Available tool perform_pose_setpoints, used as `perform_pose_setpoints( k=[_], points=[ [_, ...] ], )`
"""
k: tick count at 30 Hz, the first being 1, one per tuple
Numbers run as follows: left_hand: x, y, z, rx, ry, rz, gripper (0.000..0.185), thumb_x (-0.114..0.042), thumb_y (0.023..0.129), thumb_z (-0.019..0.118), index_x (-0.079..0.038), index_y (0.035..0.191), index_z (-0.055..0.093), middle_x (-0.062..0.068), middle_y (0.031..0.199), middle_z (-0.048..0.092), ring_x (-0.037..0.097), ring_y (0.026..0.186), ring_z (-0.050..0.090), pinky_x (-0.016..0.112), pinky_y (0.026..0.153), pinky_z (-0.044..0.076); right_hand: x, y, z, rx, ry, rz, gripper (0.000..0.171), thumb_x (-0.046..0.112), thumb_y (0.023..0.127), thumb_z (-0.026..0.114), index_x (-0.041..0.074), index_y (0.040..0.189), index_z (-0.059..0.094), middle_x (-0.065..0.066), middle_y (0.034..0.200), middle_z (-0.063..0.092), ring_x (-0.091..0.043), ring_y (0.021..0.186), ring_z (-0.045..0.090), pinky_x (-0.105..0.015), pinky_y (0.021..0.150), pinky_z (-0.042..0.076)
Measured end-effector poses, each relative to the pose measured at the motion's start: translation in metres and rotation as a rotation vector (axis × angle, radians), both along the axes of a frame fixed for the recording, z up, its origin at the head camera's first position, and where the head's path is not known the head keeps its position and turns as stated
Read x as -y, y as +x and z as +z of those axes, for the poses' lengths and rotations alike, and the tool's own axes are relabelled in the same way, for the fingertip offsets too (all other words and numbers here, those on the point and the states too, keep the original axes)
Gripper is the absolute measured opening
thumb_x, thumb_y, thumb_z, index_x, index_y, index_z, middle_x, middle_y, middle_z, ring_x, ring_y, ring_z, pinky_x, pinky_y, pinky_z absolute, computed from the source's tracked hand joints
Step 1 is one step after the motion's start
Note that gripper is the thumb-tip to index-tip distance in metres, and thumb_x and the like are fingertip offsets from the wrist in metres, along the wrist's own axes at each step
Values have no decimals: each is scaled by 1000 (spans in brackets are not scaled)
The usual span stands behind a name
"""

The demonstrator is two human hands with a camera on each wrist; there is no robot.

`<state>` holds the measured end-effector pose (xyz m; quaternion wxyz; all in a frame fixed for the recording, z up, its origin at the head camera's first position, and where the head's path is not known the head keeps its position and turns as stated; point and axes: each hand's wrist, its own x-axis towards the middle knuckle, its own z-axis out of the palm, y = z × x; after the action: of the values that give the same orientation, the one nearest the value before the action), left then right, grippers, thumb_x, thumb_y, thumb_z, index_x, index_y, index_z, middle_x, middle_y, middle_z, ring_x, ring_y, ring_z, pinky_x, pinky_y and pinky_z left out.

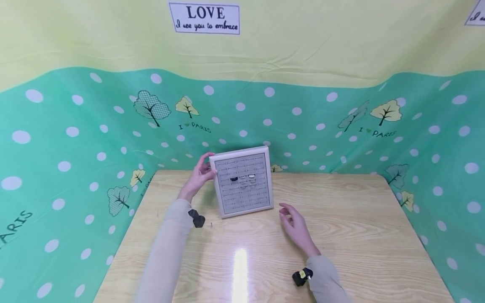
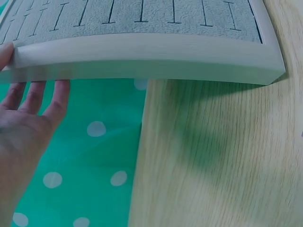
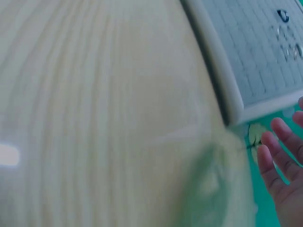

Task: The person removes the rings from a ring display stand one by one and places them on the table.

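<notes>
A ring tray (image 1: 244, 198) with a white frame and grey slotted felt stands tilted up on the wooden table (image 1: 348, 223). A black ring (image 1: 233, 179), a silver ring (image 1: 243, 177) and a white ring (image 1: 251, 176) sit in one row of its slots. My left hand (image 1: 201, 173) holds the tray's upper left corner. In the left wrist view the thumb lies on the frame's edge (image 2: 142, 59) and the fingers (image 2: 45, 97) reach behind it. My right hand (image 1: 294, 223) hovers open above the table, just right of the tray's lower corner, touching nothing. The right wrist view shows the tray (image 3: 227, 90) and that hand's fingers (image 3: 277, 158).
A green dotted cloth (image 1: 75, 139) walls in the table at the back and on both sides. A tiny pin-like object (image 1: 211, 224) lies near my left wrist. Bare wood spreads to the front and right of the tray.
</notes>
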<state>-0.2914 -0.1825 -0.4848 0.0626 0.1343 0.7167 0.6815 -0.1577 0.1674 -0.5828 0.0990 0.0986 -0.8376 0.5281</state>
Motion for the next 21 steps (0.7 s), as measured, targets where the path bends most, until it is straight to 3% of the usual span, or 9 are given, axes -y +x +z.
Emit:
perform_pose_setpoints(
  k=[4,11,21],
  points=[
    [-6,0,1,5,-13,14,66,8,91,55,-15,147,29,25,129,52,35,110,57,44,89,53,16,-10,8,27,-31,26,36,-1,93,58,0,129,55,-16,107,64,-22,98,59,-34,79,55],
    [-13,-1,-2,-14,-15,29,65,8,91,55,-12,147,29,24,126,54,32,105,59,43,86,55,38,-25,17,-55,-55,71,35,-4,92,58,-4,127,56,-20,106,64,-23,94,60,-31,76,55],
    [-14,-2,-6,-26,-10,30,65,8,92,54,-12,148,27,24,128,53,36,108,57,44,88,53,61,-39,31,-80,-97,82,32,-4,91,59,-3,123,58,-19,104,65,-24,93,61,-30,75,55]
  ],
)
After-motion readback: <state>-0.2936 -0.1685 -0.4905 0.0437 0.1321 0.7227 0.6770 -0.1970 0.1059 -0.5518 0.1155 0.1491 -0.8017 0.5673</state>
